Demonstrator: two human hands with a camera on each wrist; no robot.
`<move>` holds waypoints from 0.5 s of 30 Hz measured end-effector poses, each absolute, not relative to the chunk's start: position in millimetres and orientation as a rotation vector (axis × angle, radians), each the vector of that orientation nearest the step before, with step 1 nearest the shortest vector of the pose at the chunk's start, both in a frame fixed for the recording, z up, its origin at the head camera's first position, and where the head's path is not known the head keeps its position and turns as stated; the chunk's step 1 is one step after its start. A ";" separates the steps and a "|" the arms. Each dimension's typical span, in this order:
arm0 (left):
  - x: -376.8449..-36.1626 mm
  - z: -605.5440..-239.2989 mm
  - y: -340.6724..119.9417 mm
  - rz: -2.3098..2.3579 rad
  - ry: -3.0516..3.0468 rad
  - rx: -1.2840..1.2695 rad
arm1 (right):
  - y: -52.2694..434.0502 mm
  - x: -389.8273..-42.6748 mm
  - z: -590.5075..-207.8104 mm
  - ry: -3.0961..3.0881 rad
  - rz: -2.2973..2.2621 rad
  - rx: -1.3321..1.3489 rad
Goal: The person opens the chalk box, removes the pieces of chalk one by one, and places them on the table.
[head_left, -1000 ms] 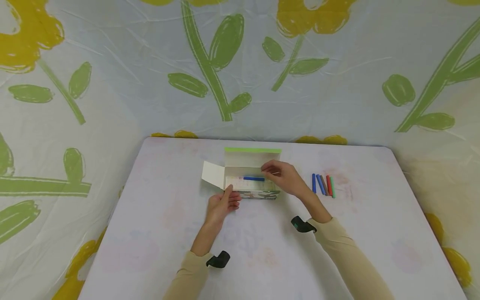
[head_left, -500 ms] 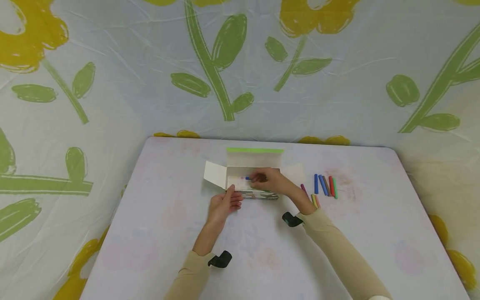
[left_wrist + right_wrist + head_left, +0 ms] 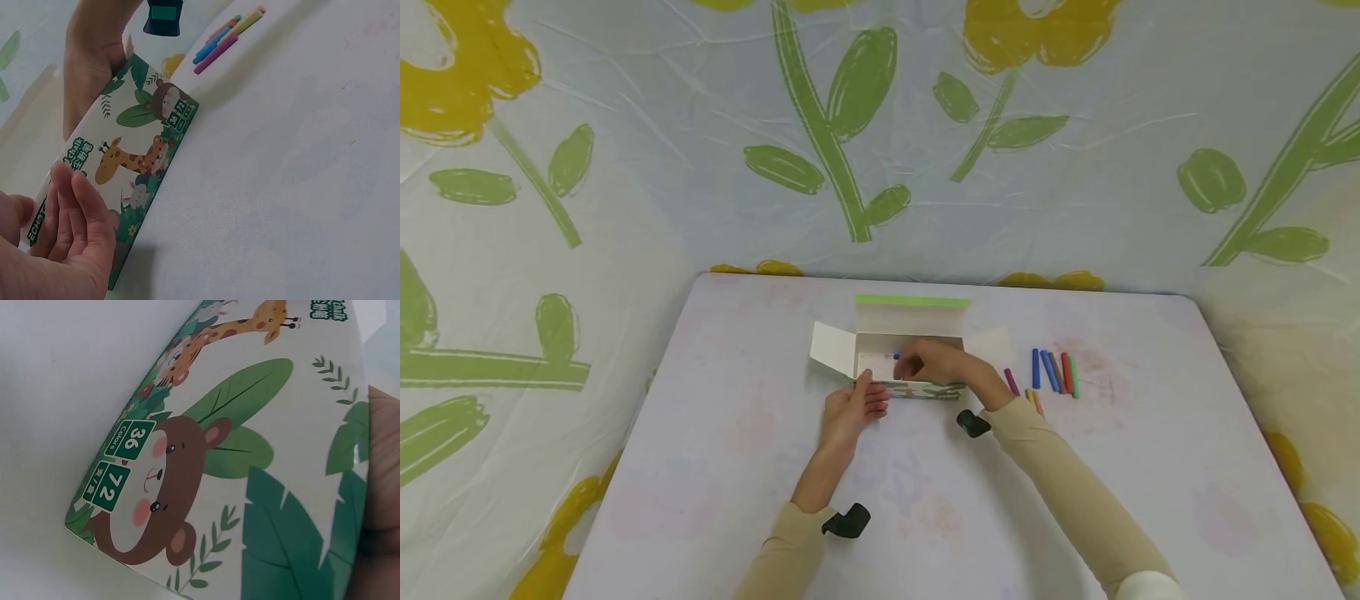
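Note:
An open chalk box (image 3: 925, 390), printed with a giraffe and a bear, stands on the table with its flaps folded out. My left hand (image 3: 846, 412) holds its front wall near the left end, thumb at the rim and fingers along the outside; the left wrist view shows those fingers (image 3: 78, 215) against the printed side. My right hand (image 3: 938, 360) reaches inside, fingers bent down over a blue chalk stick (image 3: 897, 357). Only one end of that stick shows, and I cannot tell whether the fingertips pinch it. In the right wrist view the box wall hides most of this hand.
On the table (image 3: 760, 467), right of the box, lie a row of blue, brown, red and green chalk sticks (image 3: 1066, 372). Closer to the right forearm are a purple chalk stick (image 3: 1011, 381) and yellow and orange ones (image 3: 1037, 403). A flower-printed cloth (image 3: 925, 225) hangs behind.
My right hand has moved left from the box's right end, down over the blue chalk. The purple, yellow and orange sticks have come into view. My left hand stays at the front wall.

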State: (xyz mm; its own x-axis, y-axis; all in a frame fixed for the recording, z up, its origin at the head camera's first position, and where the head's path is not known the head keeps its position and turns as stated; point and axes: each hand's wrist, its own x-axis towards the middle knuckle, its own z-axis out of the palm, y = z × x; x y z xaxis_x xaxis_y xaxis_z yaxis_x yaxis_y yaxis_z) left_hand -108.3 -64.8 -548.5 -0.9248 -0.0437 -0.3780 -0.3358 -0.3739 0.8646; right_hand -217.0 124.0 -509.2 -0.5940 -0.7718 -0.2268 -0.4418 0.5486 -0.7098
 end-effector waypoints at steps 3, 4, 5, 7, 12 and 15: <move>-107.5 -546.3 -63.6 2.415 1.651 -0.516 | 121.8 -218.5 -510.0 2.271 -0.786 -0.985; -107.2 -545.7 -63.4 2.415 1.652 -0.519 | 120.8 -218.5 -509.7 2.272 -0.775 -0.981; -106.9 -545.0 -63.4 2.414 1.654 -0.520 | 119.9 -218.5 -509.3 2.270 -0.766 -0.982; -106.1 -544.0 -63.5 2.413 1.656 -0.519 | 118.6 -218.7 -507.9 2.256 -0.762 -0.983; -105.2 -543.8 -63.8 2.415 1.636 -0.512 | 119.0 -220.2 -507.2 2.227 -0.754 -1.004; -105.5 -544.0 -64.0 2.415 1.631 -0.509 | 121.4 -220.1 -508.6 2.261 -0.754 -1.031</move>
